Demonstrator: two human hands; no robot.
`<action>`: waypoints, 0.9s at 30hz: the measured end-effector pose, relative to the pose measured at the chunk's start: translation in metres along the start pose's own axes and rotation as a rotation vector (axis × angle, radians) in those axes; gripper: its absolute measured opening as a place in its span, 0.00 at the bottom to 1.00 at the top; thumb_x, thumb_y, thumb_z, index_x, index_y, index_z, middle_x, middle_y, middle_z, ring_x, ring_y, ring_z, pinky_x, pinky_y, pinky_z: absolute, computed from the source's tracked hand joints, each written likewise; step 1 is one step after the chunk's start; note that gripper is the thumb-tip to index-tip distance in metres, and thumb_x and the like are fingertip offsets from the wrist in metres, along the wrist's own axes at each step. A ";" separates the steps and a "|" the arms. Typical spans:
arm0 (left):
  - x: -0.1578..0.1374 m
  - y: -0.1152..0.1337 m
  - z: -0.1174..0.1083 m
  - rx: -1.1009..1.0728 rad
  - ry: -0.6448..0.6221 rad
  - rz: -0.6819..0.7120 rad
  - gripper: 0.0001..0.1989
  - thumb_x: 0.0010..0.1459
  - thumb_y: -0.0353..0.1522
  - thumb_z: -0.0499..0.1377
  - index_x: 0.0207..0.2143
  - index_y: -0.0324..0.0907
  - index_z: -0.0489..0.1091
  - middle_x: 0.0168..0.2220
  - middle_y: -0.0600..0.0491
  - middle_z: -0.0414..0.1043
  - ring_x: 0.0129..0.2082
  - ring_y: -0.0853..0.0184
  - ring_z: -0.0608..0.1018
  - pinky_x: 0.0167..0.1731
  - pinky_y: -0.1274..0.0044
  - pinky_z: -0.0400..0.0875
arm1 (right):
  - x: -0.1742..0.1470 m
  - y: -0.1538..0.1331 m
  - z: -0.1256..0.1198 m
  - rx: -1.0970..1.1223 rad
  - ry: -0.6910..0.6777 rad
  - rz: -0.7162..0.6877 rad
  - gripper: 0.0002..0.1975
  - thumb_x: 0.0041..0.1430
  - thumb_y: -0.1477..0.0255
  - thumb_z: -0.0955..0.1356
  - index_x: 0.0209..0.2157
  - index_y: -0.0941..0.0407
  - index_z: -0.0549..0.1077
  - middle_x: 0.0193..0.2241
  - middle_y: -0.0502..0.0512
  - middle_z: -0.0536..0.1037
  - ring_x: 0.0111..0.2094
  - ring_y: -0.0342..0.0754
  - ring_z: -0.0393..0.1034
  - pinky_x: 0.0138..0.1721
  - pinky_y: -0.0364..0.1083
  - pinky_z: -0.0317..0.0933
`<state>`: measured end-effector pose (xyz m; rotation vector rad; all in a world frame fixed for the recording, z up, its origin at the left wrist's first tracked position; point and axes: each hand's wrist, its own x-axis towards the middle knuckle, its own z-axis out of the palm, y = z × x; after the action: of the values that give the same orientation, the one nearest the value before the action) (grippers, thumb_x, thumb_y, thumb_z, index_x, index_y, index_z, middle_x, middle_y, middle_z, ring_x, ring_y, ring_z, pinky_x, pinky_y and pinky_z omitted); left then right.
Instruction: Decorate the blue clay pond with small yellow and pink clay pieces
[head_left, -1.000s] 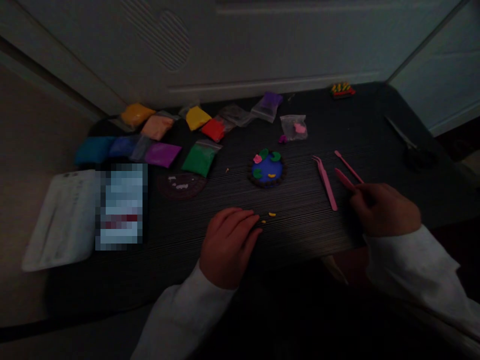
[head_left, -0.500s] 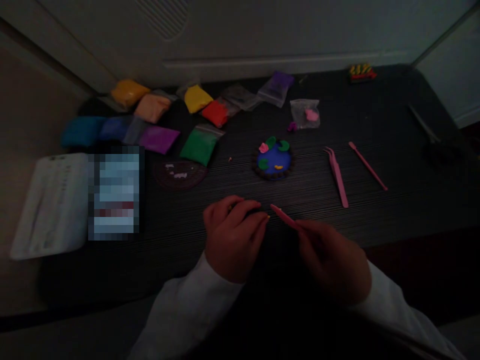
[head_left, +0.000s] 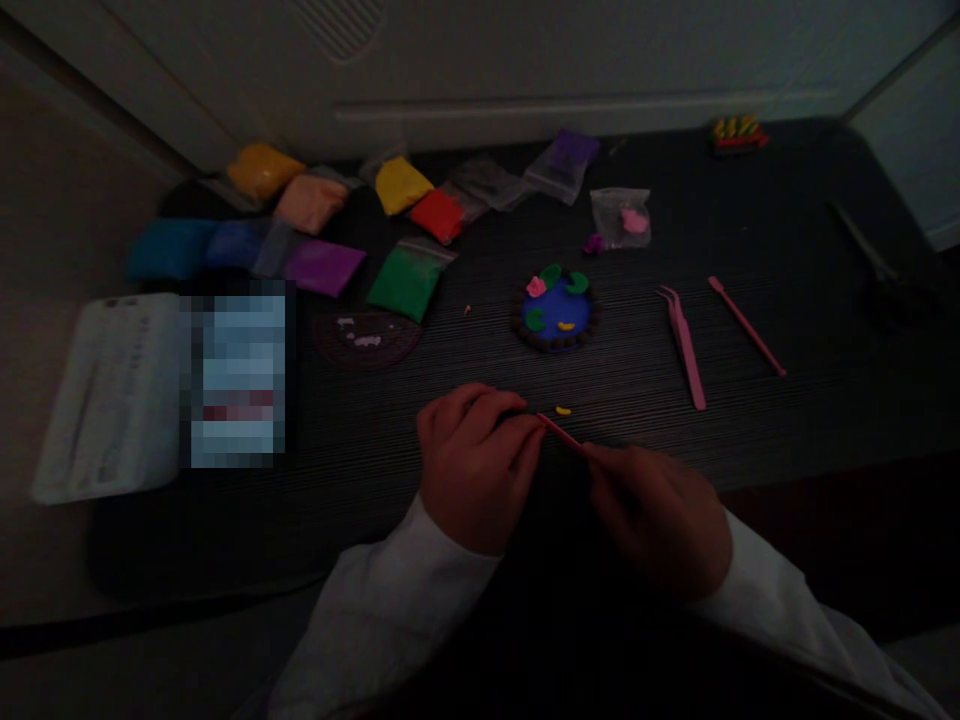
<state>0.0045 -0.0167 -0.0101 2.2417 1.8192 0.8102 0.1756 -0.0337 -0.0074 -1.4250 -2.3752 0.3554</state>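
Pink modelling tool [head_left: 562, 433], over the counter's near side [head_left: 360, 430], is pinched in my right fingers [head_left: 616, 464]; my left fingers' [head_left: 525, 442] grip I cannot tell. Yellow clay strip [head_left: 563, 411], clay pond [head_left: 559, 312] and tweezers [head_left: 688, 355] lie beyond.

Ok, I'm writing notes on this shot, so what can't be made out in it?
Head view: anything beneath the left hand, covered by it.
Head view: the held end of the pink tool, covered by the right hand.
Head view: handles of the scissors, lost in darkness.
Head view: the pale panel, blurred into blocks.
Head view: the orange speck, too small to identify.
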 end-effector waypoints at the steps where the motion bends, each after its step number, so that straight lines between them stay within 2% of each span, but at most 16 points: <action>1: 0.000 0.000 0.000 0.001 0.000 -0.001 0.05 0.48 0.33 0.57 0.28 0.46 0.72 0.33 0.56 0.72 0.40 0.63 0.67 0.41 0.67 0.58 | 0.000 0.000 0.000 0.003 -0.004 -0.004 0.10 0.52 0.72 0.61 0.38 0.56 0.67 0.24 0.50 0.73 0.24 0.43 0.67 0.26 0.42 0.58; 17: 0.001 -0.001 0.000 0.023 0.003 0.027 0.05 0.47 0.32 0.57 0.27 0.44 0.72 0.32 0.53 0.72 0.39 0.62 0.67 0.40 0.67 0.60 | -0.002 0.003 0.000 0.028 -0.045 -0.005 0.12 0.53 0.72 0.60 0.40 0.55 0.66 0.23 0.50 0.71 0.25 0.42 0.65 0.27 0.42 0.57; 27: 0.003 0.000 0.000 0.040 -0.004 0.037 0.04 0.46 0.32 0.58 0.27 0.44 0.72 0.31 0.53 0.72 0.38 0.61 0.68 0.39 0.66 0.60 | 0.002 0.000 -0.001 -0.043 -0.079 -0.026 0.12 0.54 0.72 0.59 0.40 0.55 0.68 0.21 0.49 0.70 0.24 0.42 0.63 0.26 0.42 0.54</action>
<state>0.0048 -0.0141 -0.0094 2.3066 1.8122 0.7819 0.1749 -0.0322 -0.0062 -1.4216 -2.4760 0.3625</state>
